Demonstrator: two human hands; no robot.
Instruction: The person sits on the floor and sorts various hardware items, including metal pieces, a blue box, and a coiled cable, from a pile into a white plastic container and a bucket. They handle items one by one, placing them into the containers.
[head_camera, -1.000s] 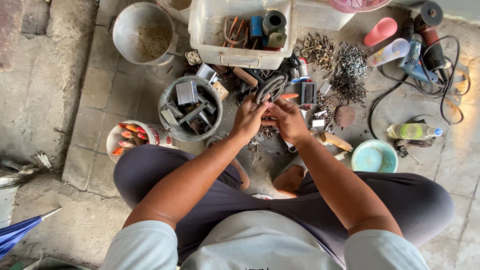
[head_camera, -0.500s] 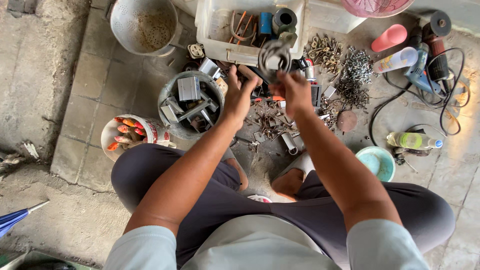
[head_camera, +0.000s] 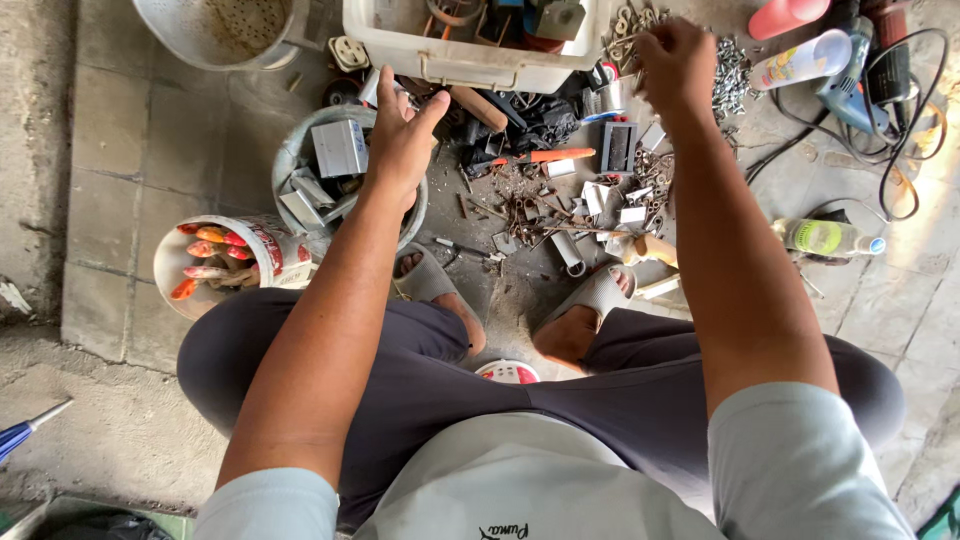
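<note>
My left hand (head_camera: 400, 140) is open with its fingers spread, hovering over a grey bucket (head_camera: 300, 150) of metal blocks and brackets. It holds nothing. My right hand (head_camera: 680, 65) is raised next to the right end of a white plastic box (head_camera: 480, 70) of mixed parts. Its fingers curl downward, and what lies under them is hidden. On the floor between my hands lies a heap of rusty scrap hardware (head_camera: 560, 200). A pile of screws (head_camera: 735, 75) sits just right of my right hand.
A metal pail (head_camera: 180, 40) stands at the back left, and a white tub of orange-handled tools (head_camera: 215, 265) by my left knee. Bottles (head_camera: 805, 60), a blue power tool (head_camera: 850, 95) with black cable (head_camera: 900, 150) and a green bottle (head_camera: 825, 237) lie on the right. My sandalled feet (head_camera: 430, 280) rest below the scrap.
Both hands lifted a coiled ring from the scrap heap toward the white box. Now they have moved apart, the left is empty, and the ring is no longer between them.
</note>
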